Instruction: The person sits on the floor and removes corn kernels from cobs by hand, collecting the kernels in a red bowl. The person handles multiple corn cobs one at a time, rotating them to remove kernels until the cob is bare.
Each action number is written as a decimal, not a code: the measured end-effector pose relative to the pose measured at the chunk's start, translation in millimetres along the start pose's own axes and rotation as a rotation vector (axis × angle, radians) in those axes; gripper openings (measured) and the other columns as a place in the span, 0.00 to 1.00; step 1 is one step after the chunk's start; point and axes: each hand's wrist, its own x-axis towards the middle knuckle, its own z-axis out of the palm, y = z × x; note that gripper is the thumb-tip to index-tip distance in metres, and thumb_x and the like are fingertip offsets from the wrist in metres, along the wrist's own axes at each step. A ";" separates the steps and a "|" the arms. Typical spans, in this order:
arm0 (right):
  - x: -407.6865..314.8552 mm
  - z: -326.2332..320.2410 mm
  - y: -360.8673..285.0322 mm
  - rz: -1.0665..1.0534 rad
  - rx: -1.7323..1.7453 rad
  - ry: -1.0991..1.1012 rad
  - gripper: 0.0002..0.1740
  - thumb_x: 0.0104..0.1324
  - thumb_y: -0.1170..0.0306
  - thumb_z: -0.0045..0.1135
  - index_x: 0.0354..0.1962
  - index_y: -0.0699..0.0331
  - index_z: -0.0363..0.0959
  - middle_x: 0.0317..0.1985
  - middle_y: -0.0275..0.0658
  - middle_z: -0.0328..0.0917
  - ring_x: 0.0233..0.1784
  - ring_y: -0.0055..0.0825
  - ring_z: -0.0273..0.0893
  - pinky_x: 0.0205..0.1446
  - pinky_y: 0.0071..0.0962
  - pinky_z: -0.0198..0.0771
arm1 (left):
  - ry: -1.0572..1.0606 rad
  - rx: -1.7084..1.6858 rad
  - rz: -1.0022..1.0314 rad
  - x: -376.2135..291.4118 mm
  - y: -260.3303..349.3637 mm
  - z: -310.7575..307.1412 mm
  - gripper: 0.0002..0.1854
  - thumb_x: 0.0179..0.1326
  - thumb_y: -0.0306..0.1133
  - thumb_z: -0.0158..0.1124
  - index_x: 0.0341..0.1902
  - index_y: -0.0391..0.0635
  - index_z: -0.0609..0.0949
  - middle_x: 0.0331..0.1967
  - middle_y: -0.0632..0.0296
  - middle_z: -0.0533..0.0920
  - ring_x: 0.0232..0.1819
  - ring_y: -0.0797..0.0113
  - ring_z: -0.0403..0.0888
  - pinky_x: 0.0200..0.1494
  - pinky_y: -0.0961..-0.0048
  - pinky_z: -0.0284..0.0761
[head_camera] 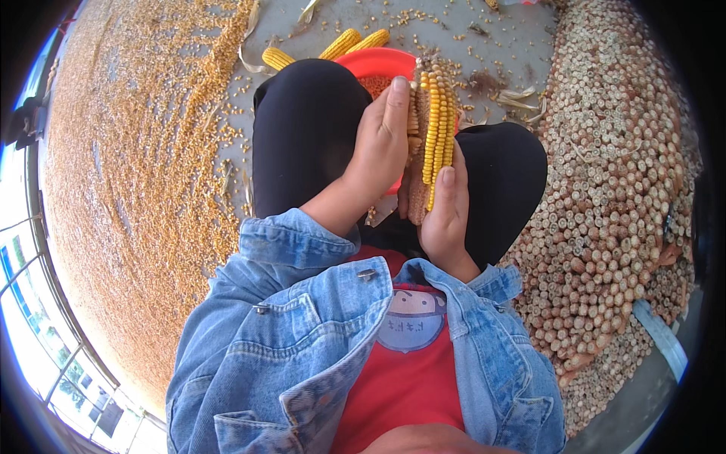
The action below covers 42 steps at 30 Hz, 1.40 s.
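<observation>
Between my two hands is a partly shelled ear of corn [439,122], its top pointing away from me. Several rows of yellow kernels stand along its right side; the left side is mostly bare cob. My right hand [445,218] grips its lower end, thumb lying along the kernels. Higher up, my left hand [381,136] presses against the left side with the thumb extended. Its palm side is hidden, so I cannot tell whether a second cob lies under it. Below and behind the ear, between my knees, sits a red plastic basin [377,57] with loose kernels [377,85] in it.
Several unshelled yellow ears [340,44] lie beyond the basin. A wide spread of loose kernels [142,170] covers the floor [482,28] at left. On the right rises a large stack of bare cobs [601,198]. Dry husks [516,97] are scattered nearby.
</observation>
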 end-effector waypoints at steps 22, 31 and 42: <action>-3.2 4.3 -7.6 -0.136 -0.129 -0.016 0.29 0.77 0.66 0.35 0.68 0.74 0.46 0.63 0.49 0.62 0.66 0.33 0.64 0.69 0.29 0.59 | 0.008 0.084 0.065 6.7 4.2 -1.3 0.25 0.75 0.50 0.42 0.41 0.37 0.76 0.29 0.64 0.78 0.32 0.76 0.72 0.37 0.73 0.70; -5.0 1.8 -8.5 -0.028 -0.065 -0.030 0.29 0.78 0.65 0.33 0.69 0.74 0.45 0.63 0.48 0.62 0.66 0.32 0.64 0.69 0.28 0.59 | 0.017 0.090 0.113 7.4 -5.4 -7.2 0.23 0.75 0.47 0.41 0.42 0.39 0.76 0.31 0.64 0.78 0.32 0.75 0.73 0.38 0.75 0.70; 2.2 6.9 -7.0 -0.151 -0.228 -0.031 0.30 0.77 0.69 0.34 0.70 0.73 0.42 0.68 0.52 0.56 0.71 0.37 0.59 0.71 0.32 0.56 | 0.016 -0.150 -0.119 0.8 12.2 4.8 0.29 0.76 0.54 0.35 0.50 0.39 0.75 0.37 0.62 0.79 0.38 0.77 0.75 0.44 0.77 0.72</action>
